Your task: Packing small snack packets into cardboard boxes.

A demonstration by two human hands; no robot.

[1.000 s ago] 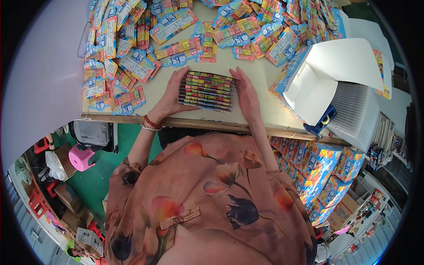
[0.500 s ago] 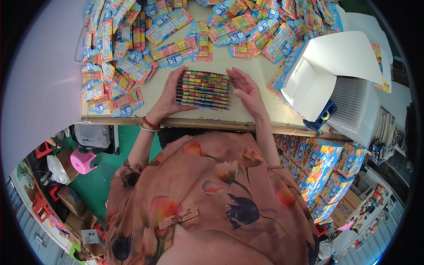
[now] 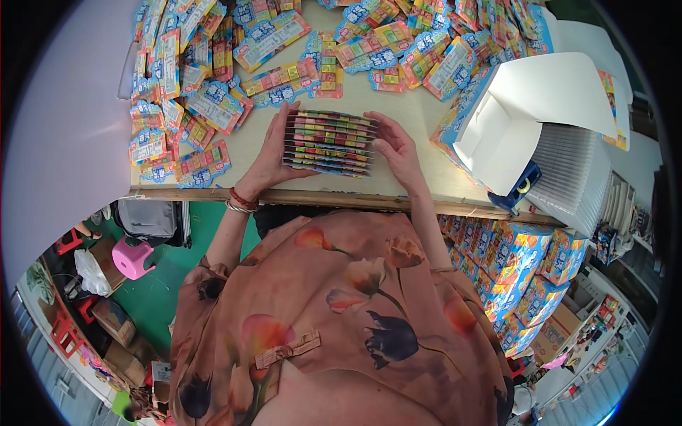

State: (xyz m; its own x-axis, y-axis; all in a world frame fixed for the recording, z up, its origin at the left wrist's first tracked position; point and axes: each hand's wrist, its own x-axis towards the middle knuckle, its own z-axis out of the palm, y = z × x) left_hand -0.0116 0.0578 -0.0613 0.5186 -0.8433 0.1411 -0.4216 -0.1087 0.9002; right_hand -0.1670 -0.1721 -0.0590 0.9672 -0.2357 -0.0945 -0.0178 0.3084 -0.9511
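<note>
A stack of flat blister packs [image 3: 329, 145], filled with small colourful pieces, is held edge-up between my two hands just above the table's front part. My left hand [image 3: 270, 155] grips its left end, the thumb along the near side. At the right end, my right hand [image 3: 398, 150] presses with thumb and fingers against the pack edges. The upper packs stick out a little farther right than the lower ones. Beyond my hands, loose packs [image 3: 281, 82] of the same kind with blue wavy card tops lie on the table [image 3: 387, 170].
Piles of packs [image 3: 170, 71] cover the table's left and far sides. To the right stands an open white-lined carton [image 3: 497, 131] beside a blue tape dispenser [image 3: 520, 188] and a stack of clear plastic trays [image 3: 572, 170]. Printed boxes [image 3: 515, 252] are stacked below; a pink stool [image 3: 133, 257] is at left.
My right hand has moved slightly left and closed onto the stack's right end. The upper packs have shifted a little to the right. My left hand stays almost in place.
</note>
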